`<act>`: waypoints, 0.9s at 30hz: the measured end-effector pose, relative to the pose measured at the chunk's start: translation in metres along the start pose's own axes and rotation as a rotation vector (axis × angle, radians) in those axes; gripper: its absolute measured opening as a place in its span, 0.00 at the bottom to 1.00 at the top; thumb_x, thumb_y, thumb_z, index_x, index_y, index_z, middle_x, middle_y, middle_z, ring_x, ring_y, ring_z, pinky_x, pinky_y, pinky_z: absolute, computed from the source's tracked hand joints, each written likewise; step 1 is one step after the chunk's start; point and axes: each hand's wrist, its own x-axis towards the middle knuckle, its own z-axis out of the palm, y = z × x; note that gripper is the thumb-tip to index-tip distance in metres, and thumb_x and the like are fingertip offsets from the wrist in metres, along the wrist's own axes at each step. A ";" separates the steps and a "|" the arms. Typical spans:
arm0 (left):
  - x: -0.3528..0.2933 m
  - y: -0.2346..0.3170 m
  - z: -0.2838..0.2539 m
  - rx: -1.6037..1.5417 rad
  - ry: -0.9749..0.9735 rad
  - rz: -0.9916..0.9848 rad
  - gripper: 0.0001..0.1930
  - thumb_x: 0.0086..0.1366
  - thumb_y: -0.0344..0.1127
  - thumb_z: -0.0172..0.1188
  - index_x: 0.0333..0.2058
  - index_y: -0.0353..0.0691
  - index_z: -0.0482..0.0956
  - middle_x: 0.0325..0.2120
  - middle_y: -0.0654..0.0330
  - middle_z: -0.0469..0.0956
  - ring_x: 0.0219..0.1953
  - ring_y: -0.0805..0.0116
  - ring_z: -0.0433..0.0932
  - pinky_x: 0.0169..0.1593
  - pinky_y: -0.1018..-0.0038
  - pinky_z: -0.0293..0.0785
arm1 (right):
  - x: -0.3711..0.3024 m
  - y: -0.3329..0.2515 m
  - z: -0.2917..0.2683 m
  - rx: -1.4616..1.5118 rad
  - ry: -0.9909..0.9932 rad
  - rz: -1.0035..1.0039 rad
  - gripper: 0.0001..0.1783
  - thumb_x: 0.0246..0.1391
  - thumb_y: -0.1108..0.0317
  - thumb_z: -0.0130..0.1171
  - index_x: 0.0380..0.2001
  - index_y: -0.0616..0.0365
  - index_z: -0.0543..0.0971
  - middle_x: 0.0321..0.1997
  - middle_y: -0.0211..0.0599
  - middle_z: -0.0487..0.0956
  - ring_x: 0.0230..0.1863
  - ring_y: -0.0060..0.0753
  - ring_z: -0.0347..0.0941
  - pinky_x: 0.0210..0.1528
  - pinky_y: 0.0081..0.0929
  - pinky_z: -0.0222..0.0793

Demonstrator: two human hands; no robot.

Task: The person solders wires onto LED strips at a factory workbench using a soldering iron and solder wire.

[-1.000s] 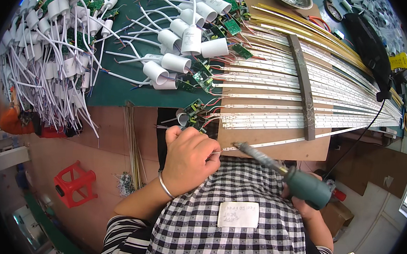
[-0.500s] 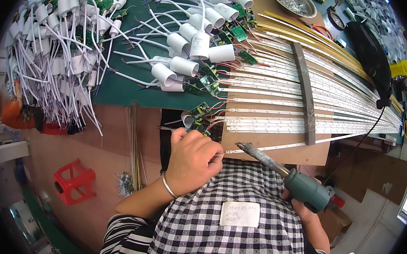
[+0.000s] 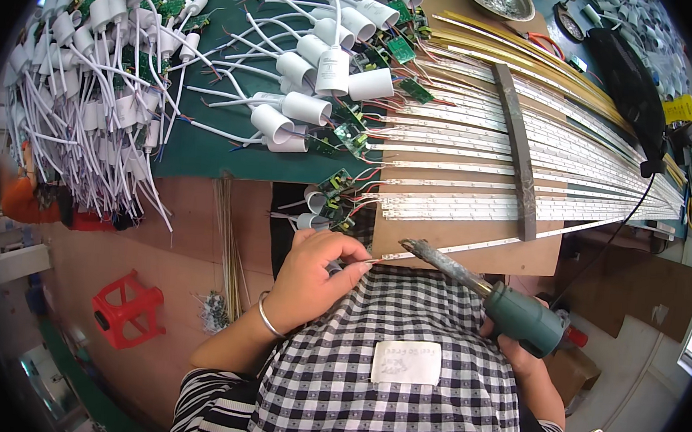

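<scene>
I see the left hand (image 3: 318,274) pinching what looks like a thin wire (image 3: 373,260) by the left end of one white light strip (image 3: 472,245), which lies on the brown board (image 3: 531,259). The right hand (image 3: 514,355) grips the green soldering iron (image 3: 527,319). Its tip is near that end; I can't tell if it touches. I think the step is lining up wire and strip. The next move calls for steady fingers and a gentle tip.

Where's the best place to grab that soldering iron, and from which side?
Best by its thick green handle, probably coming from the lower right: the bare metal shaft slants away to the upper left and may be hot. The right hand holds it there.
</scene>
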 end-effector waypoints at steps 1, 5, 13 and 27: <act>0.001 0.002 0.001 -0.034 0.023 -0.040 0.06 0.53 0.30 0.64 0.30 0.42 0.78 0.27 0.65 0.78 0.33 0.67 0.73 0.44 0.72 0.62 | -0.001 0.000 0.000 0.000 0.003 0.003 0.29 0.51 0.41 0.51 0.33 0.62 0.76 0.20 0.33 0.77 0.25 0.29 0.73 0.34 0.26 0.68; 0.004 0.002 0.000 0.008 0.022 0.011 0.04 0.54 0.29 0.64 0.29 0.42 0.78 0.27 0.65 0.78 0.32 0.67 0.73 0.44 0.72 0.63 | -0.001 0.009 -0.006 0.124 -0.051 -0.060 0.23 0.49 0.57 0.54 0.40 0.67 0.73 0.26 0.36 0.78 0.27 0.27 0.75 0.34 0.24 0.71; 0.011 0.004 0.015 0.215 0.097 0.170 0.05 0.47 0.28 0.64 0.23 0.44 0.75 0.20 0.68 0.73 0.27 0.68 0.71 0.39 0.71 0.59 | -0.001 0.015 -0.015 -0.076 -0.138 -0.195 0.17 0.40 0.71 0.58 0.37 0.63 0.78 0.33 0.39 0.80 0.32 0.39 0.78 0.39 0.30 0.74; 0.015 0.004 0.019 0.267 0.092 0.129 0.06 0.47 0.28 0.63 0.21 0.46 0.74 0.17 0.71 0.71 0.24 0.71 0.70 0.40 0.70 0.56 | -0.004 0.020 -0.009 -0.128 -0.045 -0.196 0.14 0.48 0.58 0.54 0.29 0.58 0.77 0.21 0.31 0.78 0.28 0.32 0.74 0.45 0.31 0.64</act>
